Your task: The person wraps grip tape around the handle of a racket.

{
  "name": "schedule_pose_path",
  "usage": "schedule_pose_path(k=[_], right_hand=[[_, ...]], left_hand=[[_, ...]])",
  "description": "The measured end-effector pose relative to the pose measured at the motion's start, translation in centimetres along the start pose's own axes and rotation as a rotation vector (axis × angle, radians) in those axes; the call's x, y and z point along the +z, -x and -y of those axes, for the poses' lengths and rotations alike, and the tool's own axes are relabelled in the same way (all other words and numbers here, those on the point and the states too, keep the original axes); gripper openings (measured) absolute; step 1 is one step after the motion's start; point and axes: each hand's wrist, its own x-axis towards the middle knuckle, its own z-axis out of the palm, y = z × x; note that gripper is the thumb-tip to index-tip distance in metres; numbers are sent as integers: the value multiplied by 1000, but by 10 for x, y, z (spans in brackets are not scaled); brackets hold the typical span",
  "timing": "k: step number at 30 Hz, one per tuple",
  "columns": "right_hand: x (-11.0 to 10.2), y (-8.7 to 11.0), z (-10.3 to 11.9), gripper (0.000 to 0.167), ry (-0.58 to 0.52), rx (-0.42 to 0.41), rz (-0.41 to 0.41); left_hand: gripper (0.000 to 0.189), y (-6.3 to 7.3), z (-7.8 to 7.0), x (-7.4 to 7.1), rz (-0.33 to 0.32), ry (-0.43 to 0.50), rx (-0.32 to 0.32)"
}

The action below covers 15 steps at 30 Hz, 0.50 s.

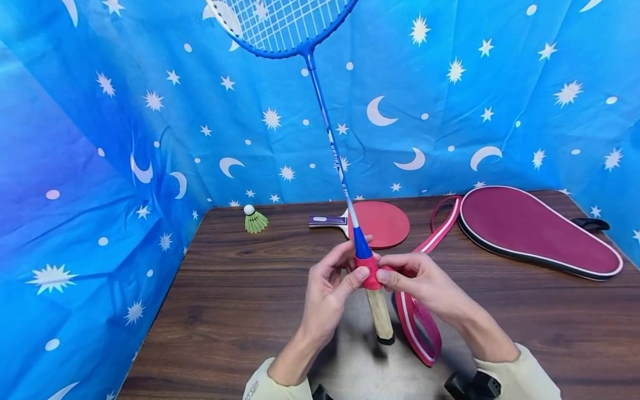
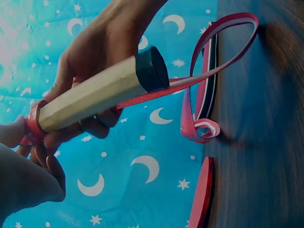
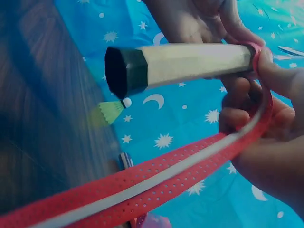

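Note:
A blue badminton racket (image 1: pixel 326 122) stands tilted over the table, its head up and its bare wooden handle (image 1: pixel 379 311) with a black end cap pointing down. Red grip tape (image 1: pixel 369 271) circles the top of the handle, just below the blue cone. My left hand (image 1: pixel 322 289) pinches the racket there, thumb on the wrapped tape and fingers behind. From the other side, my right hand (image 1: pixel 430 280) pinches the tape between thumb and fingers beside the handle. The loose perforated tape, red with a pale centre stripe (image 3: pixel 180 173), runs from the right hand and trails in loops towards the table.
A green shuttlecock (image 1: pixel 256 220) sits at the back left of the wooden table (image 1: pixel 240 289). Behind the racket lies a red table tennis bat (image 1: pixel 387 225). A maroon bat case (image 1: pixel 530 230) rests at the back right. Blue star-patterned cloth (image 1: pixel 270 150) hangs behind and at the left.

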Motion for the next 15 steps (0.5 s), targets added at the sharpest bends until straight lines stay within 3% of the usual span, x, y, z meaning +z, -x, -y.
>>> schedule_pose_path(k=[3, 7, 10, 15], right_hand=[[3, 0, 2, 24, 55, -98, -42], [9, 1, 5, 19, 134, -236, -82], [14, 2, 6, 19, 191, -285, -100], [17, 1, 8, 21, 268, -303, -127]], left_hand=[[41, 0, -3, -1, 20, 2, -38], [43, 0, -7, -2, 29, -90, -65], [40, -1, -8, -2, -1, -167, -88], [35, -3, -6, -2, -57, -166, -106]])
